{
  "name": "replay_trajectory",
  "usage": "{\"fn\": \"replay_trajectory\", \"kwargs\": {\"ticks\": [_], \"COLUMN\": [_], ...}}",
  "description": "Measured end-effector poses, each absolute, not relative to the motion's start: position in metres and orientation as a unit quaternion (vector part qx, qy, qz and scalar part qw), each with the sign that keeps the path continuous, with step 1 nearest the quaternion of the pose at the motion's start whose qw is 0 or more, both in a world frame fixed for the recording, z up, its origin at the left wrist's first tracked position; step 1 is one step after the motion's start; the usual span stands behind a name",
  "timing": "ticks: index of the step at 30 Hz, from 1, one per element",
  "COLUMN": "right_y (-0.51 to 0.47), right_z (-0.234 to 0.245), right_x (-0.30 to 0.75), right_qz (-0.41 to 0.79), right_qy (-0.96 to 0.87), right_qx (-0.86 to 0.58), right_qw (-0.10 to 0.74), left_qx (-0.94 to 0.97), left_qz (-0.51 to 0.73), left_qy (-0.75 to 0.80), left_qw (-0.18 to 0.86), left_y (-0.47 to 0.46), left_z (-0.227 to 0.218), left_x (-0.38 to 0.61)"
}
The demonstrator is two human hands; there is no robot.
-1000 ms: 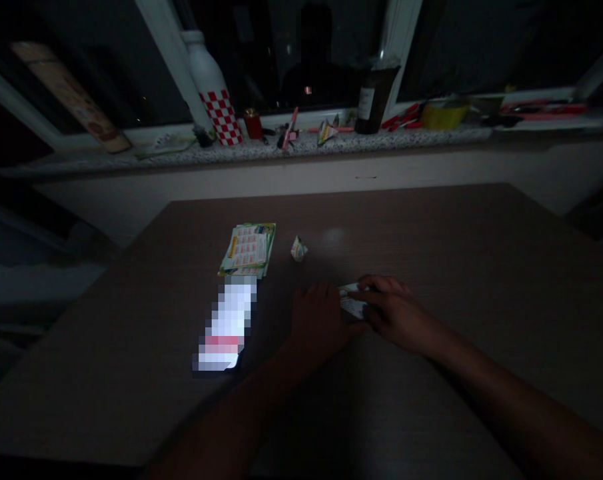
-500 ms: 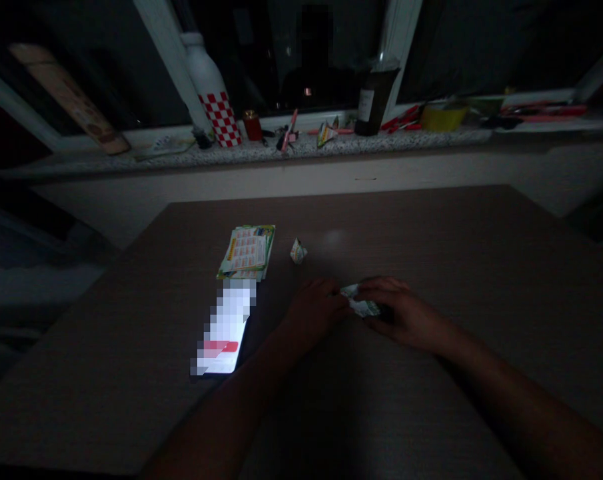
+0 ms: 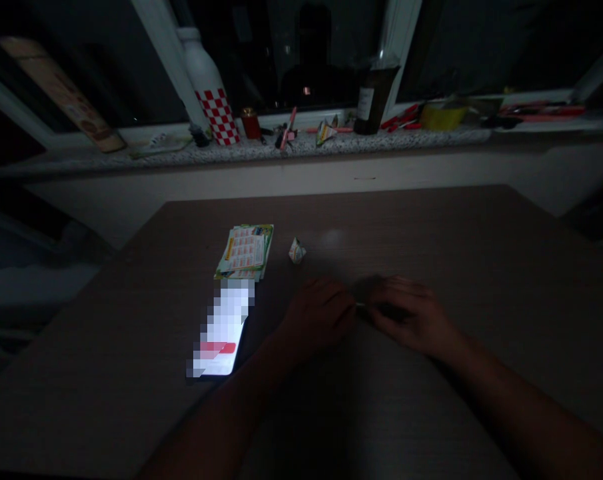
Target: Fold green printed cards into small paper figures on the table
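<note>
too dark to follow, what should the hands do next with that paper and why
Probably press it flat and run a fingertip along its edge. The left hand and right hand both lie over the small paper on the table, and only a sliver shows between them.

Lit phone [image 3: 221,333] flat on brown table [image 3: 481,233], screen up. Stack of printed leaflets [image 3: 245,251] just beyond phone. Small folded paper [image 3: 296,251] near stack, apart. On windowsill [image 3: 406,139]: red-white checkered bottle [image 3: 208,90], dark bottle [image 3: 374,93], yellow tape roll [image 3: 438,117].
</note>
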State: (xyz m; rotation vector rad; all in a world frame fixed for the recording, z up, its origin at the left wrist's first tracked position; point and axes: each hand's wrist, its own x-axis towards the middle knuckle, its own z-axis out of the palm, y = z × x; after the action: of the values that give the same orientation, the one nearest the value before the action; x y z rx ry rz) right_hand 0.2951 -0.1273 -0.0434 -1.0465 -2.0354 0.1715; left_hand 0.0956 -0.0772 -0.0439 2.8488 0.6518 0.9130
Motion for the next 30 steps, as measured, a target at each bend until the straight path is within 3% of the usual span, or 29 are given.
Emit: {"fn": "replay_trajectory", "kwargs": {"ticks": [23, 30], "right_y": [-0.1296, -0.1302], "right_z": [-0.0389, -0.0395], "right_x": [0.2917, 0.2905], "right_qz": [0.000, -0.002], "right_qy": [-0.868, -0.850], "right_qx": [-0.313, -0.303], "right_qw": [0.386, 0.432], "left_qx": [0.926, 0.923], "left_qz": [0.346, 0.355], "left_qy": [0.152, 0.147], "left_qw": [0.012, 0.026], "left_y": [-0.0791, -0.0772], "left_z": [-0.0428, -0.0434], "left_x": [0.1017, 0.1018]}}
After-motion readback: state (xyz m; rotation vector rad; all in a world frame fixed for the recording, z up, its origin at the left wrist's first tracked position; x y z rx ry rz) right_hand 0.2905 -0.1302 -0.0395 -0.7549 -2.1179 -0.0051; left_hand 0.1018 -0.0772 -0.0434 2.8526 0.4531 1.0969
